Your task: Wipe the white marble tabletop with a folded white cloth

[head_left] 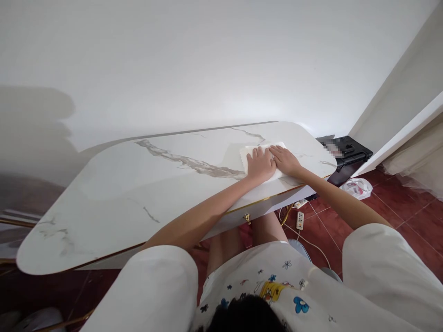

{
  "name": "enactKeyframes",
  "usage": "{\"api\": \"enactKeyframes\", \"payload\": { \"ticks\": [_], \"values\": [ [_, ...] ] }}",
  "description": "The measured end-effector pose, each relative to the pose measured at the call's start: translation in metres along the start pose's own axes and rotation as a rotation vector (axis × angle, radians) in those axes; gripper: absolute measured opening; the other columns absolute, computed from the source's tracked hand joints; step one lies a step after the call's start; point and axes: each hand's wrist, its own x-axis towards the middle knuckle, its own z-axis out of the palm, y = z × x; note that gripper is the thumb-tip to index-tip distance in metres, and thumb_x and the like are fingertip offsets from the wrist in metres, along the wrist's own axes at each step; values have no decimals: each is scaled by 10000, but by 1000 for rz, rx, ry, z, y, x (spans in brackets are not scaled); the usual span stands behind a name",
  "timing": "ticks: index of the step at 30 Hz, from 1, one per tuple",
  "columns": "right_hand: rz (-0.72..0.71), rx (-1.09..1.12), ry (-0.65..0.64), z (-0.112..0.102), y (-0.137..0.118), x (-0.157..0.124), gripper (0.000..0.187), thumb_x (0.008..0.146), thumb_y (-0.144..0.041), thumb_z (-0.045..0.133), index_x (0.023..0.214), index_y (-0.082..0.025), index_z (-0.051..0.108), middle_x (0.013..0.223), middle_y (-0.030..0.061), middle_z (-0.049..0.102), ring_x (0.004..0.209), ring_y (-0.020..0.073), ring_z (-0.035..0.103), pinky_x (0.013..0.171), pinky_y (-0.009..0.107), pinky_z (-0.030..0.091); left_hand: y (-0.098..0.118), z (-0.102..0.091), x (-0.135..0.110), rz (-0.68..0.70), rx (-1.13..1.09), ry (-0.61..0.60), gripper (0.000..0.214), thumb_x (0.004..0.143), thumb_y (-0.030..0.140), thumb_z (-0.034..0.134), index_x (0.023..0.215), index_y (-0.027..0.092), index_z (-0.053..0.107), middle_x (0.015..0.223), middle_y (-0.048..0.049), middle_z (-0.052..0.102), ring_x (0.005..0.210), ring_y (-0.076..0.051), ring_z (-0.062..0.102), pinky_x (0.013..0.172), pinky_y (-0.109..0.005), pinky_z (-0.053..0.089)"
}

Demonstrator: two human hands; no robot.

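Head cam: I log a white cloth (244, 157), fabric or paper, can't tell which, lying on the right-hand part of the tabletop (114, 189), approx. midway betw. near and far edges; its left edge looks finely notched. L. hand (260, 165) is on the cloth, palm down, fingers extended, pointing far. R. hand (286, 159) likewise palm down, fingers long and angled far-left, at the cloth's right side. The two touch or nearly so; I can't tell exactly. Both lie spread flat on the cloth; grip under the palms, if any, I can't make out.

Tabletop: white w/ grey-brown veining, rounded corners, gold trim along near edge. Gold knob (247, 218) on the near side panel, right of ctr. Far side: pale wall (207, 60), w/ a shadow at left.

Beyond the table's right end I note a black case (355, 152), part blurred. Nearer, on the red tiled floor (332, 226): clear plastic bag (358, 188), contents unclear, plus white power strip (300, 220) and pale cable (321, 251). Far right, sheer fabric (415, 147) hangs. Near edge of view: white sleeves and flower-print top (277, 263).
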Motion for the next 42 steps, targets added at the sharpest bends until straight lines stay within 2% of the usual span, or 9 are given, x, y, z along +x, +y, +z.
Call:
{"api": "enactKeyframes", "payload": {
  "ticks": [5, 11, 15, 18, 21, 24, 28, 34, 42],
  "values": [
    [15, -3, -1, -9, -9, -26, 550, 972, -248, 278, 1453, -94, 494, 1517, 135, 494, 1430, 304, 406, 1176, 521, 330, 10, -6, -22, 23, -17, -14, 532, 985, 308, 279, 1471, 144, 419, 1562, -160, 390, 1460, -323, 318, 1172, -516, 286],
    [-4, 27, 51, -14, -6, -52, 515, 970, -254, 319, 1426, -149, 531, 1478, 101, 543, 1408, 287, 442, 1169, 508, 366, 23, -5, -38, 81, -44, -18, 557, 992, 310, 266, 1499, 113, 384, 1602, -166, 333, 1487, -344, 273, 1188, -562, 259],
    [5, 63, 83, -17, 2, -60, 500, 934, -223, 365, 1383, -149, 573, 1440, 121, 576, 1377, 293, 482, 1164, 521, 380, 32, -2, -38, 110, -47, -25, 556, 991, 311, 271, 1496, 111, 387, 1601, -160, 339, 1484, -344, 280, 1184, -570, 268],
    [8, 79, 84, -20, 10, -56, 497, 908, -195, 381, 1354, -140, 593, 1429, 134, 585, 1362, 291, 496, 1158, 515, 391, 35, -1, -29, 125, -45, -27, 554, 984, 307, 283, 1485, 98, 396, 1593, -165, 350, 1474, -345, 291, 1181, -569, 272],
    [26, 67, 77, -21, 16, -42, 493, 911, -192, 370, 1338, -105, 601, 1427, 157, 580, 1361, 287, 495, 1167, 489, 381, 33, 0, -13, 125, -55, -30, 535, 983, 304, 285, 1472, 129, 412, 1591, -144, 358, 1469, -329, 295, 1180, -556, 274],
    [33, 54, 79, -17, 21, -20, 485, 916, -183, 356, 1327, -130, 608, 1412, 142, 596, 1343, 280, 510, 1162, 489, 384, 26, 2, 7, 101, -71, -25, 507, 978, 289, 290, 1442, 153, 442, 1580, -133, 373, 1461, -314, 301, 1180, -541, 268],
    [39, 48, 96, -8, 28, 14, 461, 909, -156, 344, 1260, -197, 640, 1321, 94, 658, 1274, 269, 553, 1116, 473, 427, 11, 6, 36, 79, -90, 9, 473, 977, 282, 290, 1394, 168, 481, 1549, -135, 409, 1441, -300, 320, 1170, -534, 269],
    [1, 70, 87, 6, 40, 64, 441, 886, -119, 348, 1208, -180, 642, 1285, 90, 668, 1225, 254, 563, 1082, 433, 446, -14, 13, 80, 58, -97, 52, 418, 966, 263, 310, 1309, 191, 539, 1435, -133, 510, 1362, -289, 398, 1123, -501, 316],
    [60, 74, 81, 19, 54, 116, 451, 906, -137, 341, 1246, -171, 636, 1322, 97, 654, 1257, 263, 556, 1101, 454, 430, -42, 21, 130, 66, -114, 84, 413, 961, 261, 322, 1305, 192, 540, 1383, -121, 545, 1324, -279, 430, 1095, -472, 338]
  ]
}}
